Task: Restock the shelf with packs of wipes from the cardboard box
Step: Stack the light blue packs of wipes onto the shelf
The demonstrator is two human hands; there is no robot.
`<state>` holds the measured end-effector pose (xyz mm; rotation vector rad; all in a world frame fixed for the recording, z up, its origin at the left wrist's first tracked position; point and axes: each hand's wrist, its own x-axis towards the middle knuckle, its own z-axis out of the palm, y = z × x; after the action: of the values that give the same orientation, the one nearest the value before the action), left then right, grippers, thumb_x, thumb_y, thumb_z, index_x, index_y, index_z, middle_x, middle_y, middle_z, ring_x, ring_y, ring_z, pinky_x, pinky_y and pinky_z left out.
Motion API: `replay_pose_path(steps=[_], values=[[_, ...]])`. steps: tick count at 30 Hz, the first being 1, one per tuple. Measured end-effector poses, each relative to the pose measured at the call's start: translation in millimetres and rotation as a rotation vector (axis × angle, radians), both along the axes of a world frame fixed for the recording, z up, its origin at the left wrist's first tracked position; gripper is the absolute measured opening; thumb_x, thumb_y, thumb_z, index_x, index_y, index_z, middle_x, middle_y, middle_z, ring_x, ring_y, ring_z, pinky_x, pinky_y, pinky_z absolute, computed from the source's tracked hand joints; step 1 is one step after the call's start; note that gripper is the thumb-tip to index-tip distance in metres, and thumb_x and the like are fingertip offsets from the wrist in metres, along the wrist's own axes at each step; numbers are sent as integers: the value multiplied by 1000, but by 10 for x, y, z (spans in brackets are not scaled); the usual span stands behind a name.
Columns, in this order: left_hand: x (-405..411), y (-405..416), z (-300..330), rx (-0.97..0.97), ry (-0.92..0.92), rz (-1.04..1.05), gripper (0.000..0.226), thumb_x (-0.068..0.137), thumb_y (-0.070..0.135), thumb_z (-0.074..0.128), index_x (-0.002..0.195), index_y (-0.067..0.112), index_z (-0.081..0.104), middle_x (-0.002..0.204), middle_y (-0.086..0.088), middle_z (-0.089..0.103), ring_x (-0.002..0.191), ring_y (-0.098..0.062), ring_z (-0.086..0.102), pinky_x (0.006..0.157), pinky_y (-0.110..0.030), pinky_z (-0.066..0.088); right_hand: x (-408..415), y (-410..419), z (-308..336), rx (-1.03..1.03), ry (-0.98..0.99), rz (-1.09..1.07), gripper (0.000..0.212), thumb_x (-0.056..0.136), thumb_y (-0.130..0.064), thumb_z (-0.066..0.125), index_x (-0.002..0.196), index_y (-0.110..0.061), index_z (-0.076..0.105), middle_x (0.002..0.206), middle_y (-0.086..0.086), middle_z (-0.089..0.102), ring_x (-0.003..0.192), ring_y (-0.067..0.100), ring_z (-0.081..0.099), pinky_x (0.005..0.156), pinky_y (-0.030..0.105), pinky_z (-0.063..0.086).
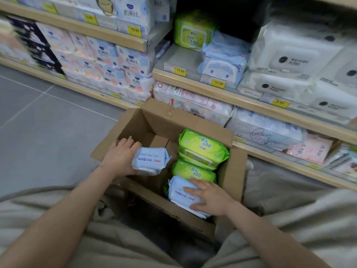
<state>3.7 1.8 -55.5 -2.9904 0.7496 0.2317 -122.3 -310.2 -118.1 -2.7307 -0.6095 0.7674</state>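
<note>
Right hand (209, 198) lies flat with fingers spread on a blue pack (181, 196) inside the cardboard box (234, 167). Left hand (120, 157) wraps around another blue pack (149, 160), holding it above the box, beside two green packs (201, 149).

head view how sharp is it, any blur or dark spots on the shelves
Head view: sharpest at the centre, where print on the blue pack in the left hand and the green packs in the cardboard box is readable; shelf stock smears toward the left and right edges; shelf lines bow from the wide lens; the gap behind the green shelf pack is deep shadow.
</note>
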Motion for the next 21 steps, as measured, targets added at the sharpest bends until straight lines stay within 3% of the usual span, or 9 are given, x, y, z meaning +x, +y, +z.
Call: replay_pose_path(steps=[5, 7, 9, 11, 14, 21], values=[[54, -95, -23, -15, -9, -6, 84, 50, 67, 76, 114, 20, 49, 117, -8, 55, 110, -28, 48, 90, -46, 38, 102, 60, 173, -218, 48, -58, 112, 44, -90, -4, 147, -46, 5, 159, -6, -2, 145, 20, 8, 113, 52, 12], [92, -150, 14, -17, -4, -10, 82, 54, 64, 75, 117, 22, 45, 114, -3, 52, 108, -25, 46, 91, -44, 37, 181, 76, 172, -254, 96, -100, 110, 54, -94, 19, 148, -41, 3, 159, -2, 2, 144, 22, 13, 112, 51, 17], [117, -204, 56, -22, 19, -11, 79, 59, 60, 73, 121, 23, 41, 114, -1, 49, 110, -23, 43, 94, -42, 35, 252, 64, 140, -208, 171, -152, 103, 69, -78, 54, 149, -38, 4, 157, 5, 14, 140, 27, 23, 108, 44, 28], [125, -258, 113, -32, 44, -7, 77, 63, 56, 72, 123, 22, 39, 117, -2, 47, 113, -23, 41, 96, -41, 33, 303, 37, 93, -118, 213, -217, 100, 70, -61, 69, 148, -38, 10, 147, 11, 31, 130, 31, 38, 99, 39, 40], [125, -309, 202, -24, 70, -13, 75, 65, 53, 71, 125, 21, 37, 119, -2, 46, 115, -22, 40, 97, -40, 31, 329, 37, 88, -26, 217, -297, 94, 66, -49, 74, 144, -38, 22, 135, 8, 41, 118, 30, 48, 91, 36, 45], [397, -315, 463, -62, 6, -3, 81, 56, 66, 70, 119, 23, 42, 113, -1, 49, 110, -24, 45, 92, -41, 36, 623, -91, 514, 92, 103, -357, 85, 63, -45, 77, 136, -35, 35, 135, 0, 48, 117, 22, 50, 94, 34, 43]])
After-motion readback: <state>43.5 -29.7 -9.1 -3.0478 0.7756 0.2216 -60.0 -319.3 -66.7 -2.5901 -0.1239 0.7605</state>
